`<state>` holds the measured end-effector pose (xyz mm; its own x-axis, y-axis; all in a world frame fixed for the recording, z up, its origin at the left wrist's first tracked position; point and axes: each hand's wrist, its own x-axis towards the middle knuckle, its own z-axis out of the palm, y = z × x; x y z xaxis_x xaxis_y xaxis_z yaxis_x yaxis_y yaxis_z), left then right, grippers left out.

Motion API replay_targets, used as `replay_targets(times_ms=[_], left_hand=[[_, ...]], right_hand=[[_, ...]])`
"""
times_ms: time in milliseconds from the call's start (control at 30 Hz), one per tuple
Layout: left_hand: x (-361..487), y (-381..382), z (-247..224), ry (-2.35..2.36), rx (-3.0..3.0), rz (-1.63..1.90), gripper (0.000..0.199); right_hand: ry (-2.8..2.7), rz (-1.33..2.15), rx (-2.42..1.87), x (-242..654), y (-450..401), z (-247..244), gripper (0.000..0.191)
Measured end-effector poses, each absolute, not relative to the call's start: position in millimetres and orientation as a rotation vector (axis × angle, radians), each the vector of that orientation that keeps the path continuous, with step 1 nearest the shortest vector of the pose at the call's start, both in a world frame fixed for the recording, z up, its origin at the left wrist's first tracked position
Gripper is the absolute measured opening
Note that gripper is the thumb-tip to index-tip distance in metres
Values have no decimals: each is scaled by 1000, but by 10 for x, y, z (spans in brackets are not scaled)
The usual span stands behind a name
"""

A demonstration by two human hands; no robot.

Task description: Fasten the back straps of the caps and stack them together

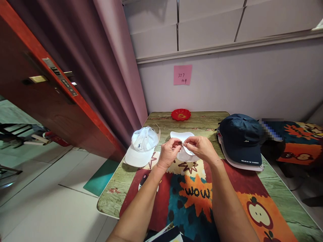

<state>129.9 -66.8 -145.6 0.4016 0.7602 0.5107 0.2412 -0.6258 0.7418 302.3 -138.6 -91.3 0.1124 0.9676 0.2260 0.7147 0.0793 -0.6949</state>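
A white cap (187,156) lies in the middle of the table with its brim towards the wall. My left hand (170,149) is closed in a pinch over the cap's left side. Opposite it, my right hand (200,147) pinches too, and the fingertips of both meet above the cap. They appear to grip its strap, though the fingers mostly cover the small part between them. To the left sits another pale cap (144,143) with a small dark logo, its brim pointing towards me and its strap end sticking up.
A stack of caps topped by a navy one (241,139) stands at the table's right edge. At the back is a red scalloped dish (181,114). A colourful printed cloth (176,188) covers the table's near part. A wooden door (63,101) and a purple curtain (118,67) are on the left.
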Motion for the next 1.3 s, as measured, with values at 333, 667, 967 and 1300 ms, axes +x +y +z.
replay_targets(times_ms=[333, 667, 967, 1300], left_hand=[[1281, -710, -1327, 836, 2260, 1185, 20], [1285, -691, -1383, 843, 2140, 1174, 20], [1219, -692, -1309, 829, 2314, 1245, 16], [1191, -655, -1293, 696, 2353, 1271, 18]], right_hand=[[-1585, 480, -1660, 3003, -1371, -914, 24], [-1636, 478, -1650, 2994, -1305, -1001, 25], [-1635, 378, -1781, 3019, -1444, -857, 19], [-1650, 429, -1697, 3076, -1383, -929, 20]])
